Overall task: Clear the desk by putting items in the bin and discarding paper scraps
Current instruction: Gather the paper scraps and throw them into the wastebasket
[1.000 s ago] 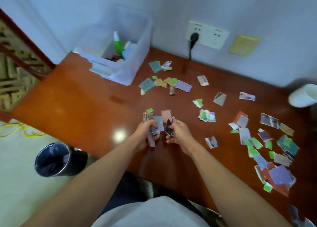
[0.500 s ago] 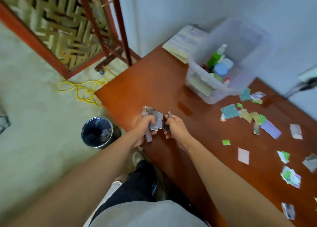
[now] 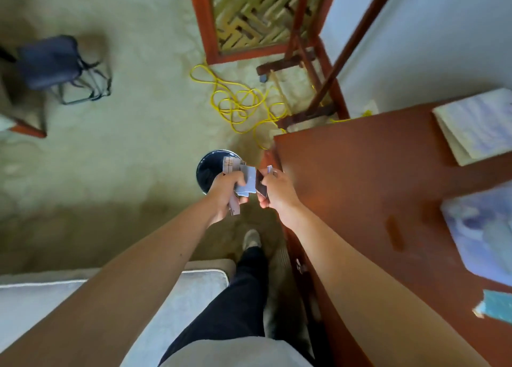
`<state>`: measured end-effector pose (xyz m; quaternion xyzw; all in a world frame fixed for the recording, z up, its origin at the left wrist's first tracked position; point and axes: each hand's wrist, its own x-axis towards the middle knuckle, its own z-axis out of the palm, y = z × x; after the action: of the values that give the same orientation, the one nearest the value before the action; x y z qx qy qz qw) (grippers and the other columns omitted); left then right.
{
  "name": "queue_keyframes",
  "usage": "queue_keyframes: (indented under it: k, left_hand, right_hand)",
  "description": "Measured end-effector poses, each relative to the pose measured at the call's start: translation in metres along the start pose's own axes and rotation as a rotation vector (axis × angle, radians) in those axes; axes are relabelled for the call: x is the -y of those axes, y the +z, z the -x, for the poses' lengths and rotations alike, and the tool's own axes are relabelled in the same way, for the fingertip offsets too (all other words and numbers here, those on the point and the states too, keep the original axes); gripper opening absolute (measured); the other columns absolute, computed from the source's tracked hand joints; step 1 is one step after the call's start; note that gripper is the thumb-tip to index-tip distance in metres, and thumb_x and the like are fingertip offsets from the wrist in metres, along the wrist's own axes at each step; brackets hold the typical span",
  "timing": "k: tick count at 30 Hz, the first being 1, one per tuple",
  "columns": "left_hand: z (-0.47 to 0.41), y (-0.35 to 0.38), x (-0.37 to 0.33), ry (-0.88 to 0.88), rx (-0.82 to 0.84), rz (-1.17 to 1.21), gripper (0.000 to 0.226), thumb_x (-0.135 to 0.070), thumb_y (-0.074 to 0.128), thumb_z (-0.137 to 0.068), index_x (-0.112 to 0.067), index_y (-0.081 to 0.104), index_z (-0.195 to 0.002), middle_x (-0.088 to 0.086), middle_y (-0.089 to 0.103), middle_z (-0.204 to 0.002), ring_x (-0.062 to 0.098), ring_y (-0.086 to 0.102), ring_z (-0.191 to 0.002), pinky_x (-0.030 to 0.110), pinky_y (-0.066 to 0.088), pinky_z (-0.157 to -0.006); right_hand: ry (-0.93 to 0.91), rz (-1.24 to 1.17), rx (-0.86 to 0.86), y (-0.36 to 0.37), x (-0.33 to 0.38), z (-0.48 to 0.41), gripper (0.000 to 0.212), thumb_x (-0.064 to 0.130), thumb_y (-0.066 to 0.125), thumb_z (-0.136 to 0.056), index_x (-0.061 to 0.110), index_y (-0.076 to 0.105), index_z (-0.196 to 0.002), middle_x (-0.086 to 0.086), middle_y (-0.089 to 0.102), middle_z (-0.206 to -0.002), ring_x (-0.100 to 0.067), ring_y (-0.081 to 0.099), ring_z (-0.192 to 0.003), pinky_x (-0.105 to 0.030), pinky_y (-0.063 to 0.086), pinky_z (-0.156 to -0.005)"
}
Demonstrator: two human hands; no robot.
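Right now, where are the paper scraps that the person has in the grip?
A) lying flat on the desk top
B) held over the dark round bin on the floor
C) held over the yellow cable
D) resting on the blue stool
B: the paper scraps, held in the left grip and the right grip, overlap the opening of the dark round bin on the floor, just off the desk corner.

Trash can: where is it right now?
In the head view the trash can stands on the floor mid-frame, just left of the desk corner, partly hidden by the left hand and its paper scraps.
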<state>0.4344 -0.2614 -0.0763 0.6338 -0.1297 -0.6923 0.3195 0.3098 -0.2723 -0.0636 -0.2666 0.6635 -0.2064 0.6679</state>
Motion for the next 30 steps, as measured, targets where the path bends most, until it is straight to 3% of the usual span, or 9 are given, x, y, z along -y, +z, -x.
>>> queue_keyframes:
  k: [7, 14, 20, 25, 28, 30]
  left_hand:
    - [-0.060, -0.061, -0.004, -0.054, -0.184, 0.086, 0.019, 0.004, 0.044, -0.084, -0.010, 0.056, -0.082, 0.004, 0.052, -0.067, 0.012, 0.048, -0.045, 0.024, 0.041, -0.048]
    - [-0.151, -0.104, 0.025, -0.136, -0.198, 0.142, 0.015, 0.003, 0.051, -0.089, -0.010, 0.059, -0.092, 0.008, 0.058, -0.078, 0.015, 0.051, -0.057, 0.022, 0.045, -0.048]
    - [-0.241, -0.130, 0.066, -0.204, -0.227, 0.104, 0.015, 0.001, 0.056, -0.090, -0.013, 0.061, -0.093, 0.010, 0.062, -0.087, 0.020, 0.055, -0.069, 0.028, 0.049, -0.065]
    - [-0.316, -0.141, 0.102, -0.237, -0.245, -0.004, 0.016, 0.000, 0.052, -0.091, -0.010, 0.061, -0.099, 0.008, 0.060, -0.080, 0.018, 0.054, -0.062, 0.026, 0.049, -0.061]
    - [-0.353, -0.142, 0.120, -0.267, -0.248, 0.012, 0.014, -0.006, 0.056, -0.090, -0.011, 0.062, -0.101, 0.009, 0.063, -0.086, 0.018, 0.059, -0.070, 0.028, 0.053, -0.066]
    - [-0.371, -0.140, 0.130, -0.288, -0.250, 0.049, 0.010, -0.012, 0.058, -0.090, -0.013, 0.064, -0.097, 0.009, 0.064, -0.089, 0.019, 0.062, -0.077, 0.031, 0.056, -0.071]
  right_hand:
    - [0.133, 0.072, 0.051, 0.056, 0.001, -0.078, 0.025, 0.013, 0.034, -0.101, 0.019, 0.052, -0.086, -0.005, 0.052, -0.077, -0.014, 0.038, -0.050, -0.021, 0.027, -0.040]
    - [0.261, 0.091, 0.022, 0.091, -0.030, -0.182, 0.023, 0.005, 0.039, -0.096, 0.020, 0.054, -0.087, -0.006, 0.057, -0.081, -0.015, 0.047, -0.055, -0.020, 0.030, -0.040]
    - [0.342, 0.141, -0.034, 0.118, -0.079, -0.270, 0.026, 0.014, 0.047, -0.098, 0.014, 0.056, -0.123, -0.006, 0.059, -0.102, -0.016, 0.057, -0.078, -0.024, 0.045, -0.053]
    - [0.385, 0.125, -0.051, 0.133, -0.119, -0.338, 0.026, 0.015, 0.044, -0.100, 0.013, 0.054, -0.124, -0.005, 0.058, -0.102, -0.018, 0.056, -0.087, -0.027, 0.051, -0.068]
    - [0.418, 0.106, -0.077, 0.138, -0.137, -0.371, 0.015, 0.012, 0.046, -0.100, 0.014, 0.054, -0.112, -0.004, 0.056, -0.086, -0.017, 0.055, -0.077, -0.033, 0.054, -0.082]
    - [0.434, 0.037, -0.060, 0.140, -0.150, -0.388, 0.017, 0.011, 0.047, -0.098, 0.010, 0.055, -0.114, -0.009, 0.061, -0.091, -0.021, 0.061, -0.083, -0.038, 0.055, -0.086]
